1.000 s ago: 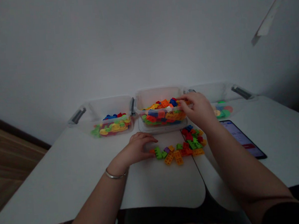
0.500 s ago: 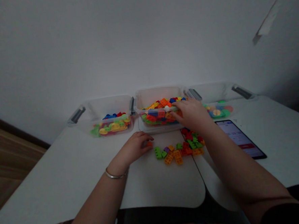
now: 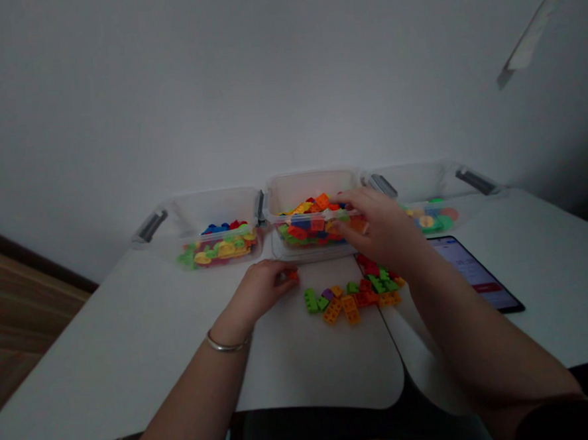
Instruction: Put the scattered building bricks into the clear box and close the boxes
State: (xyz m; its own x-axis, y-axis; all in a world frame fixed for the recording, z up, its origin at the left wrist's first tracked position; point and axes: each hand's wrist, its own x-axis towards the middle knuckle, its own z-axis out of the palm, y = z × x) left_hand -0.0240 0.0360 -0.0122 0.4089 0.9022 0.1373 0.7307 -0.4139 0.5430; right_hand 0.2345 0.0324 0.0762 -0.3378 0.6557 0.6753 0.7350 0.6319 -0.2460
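My left hand [image 3: 263,287] is just above the table, its thumb and fingers closed on a small orange-red toy brick [image 3: 292,275]. At the right front of the middle clear plastic box [image 3: 320,251], my right hand [image 3: 378,225] reaches over the rim. Its thumb and fingers are apart, and I see nothing held between them. Many colourful toy bricks [image 3: 316,205] fill the lower part of this box. Between my forearms, a loose group of bricks [image 3: 350,307] in green, orange, red and purple lies on the table.
A clear box [image 3: 218,205] with mixed coloured pieces stands at the left, another box [image 3: 416,179] at the right. A phone [image 3: 477,275] with a lit screen lies by my right forearm. The wall [image 3: 285,81] rises behind the white table [image 3: 303,372].
My right hand has shifted slightly down at the middle box, its fingers staying near the rim. The fingers of my left hand have turned a little around the orange-red toy brick.
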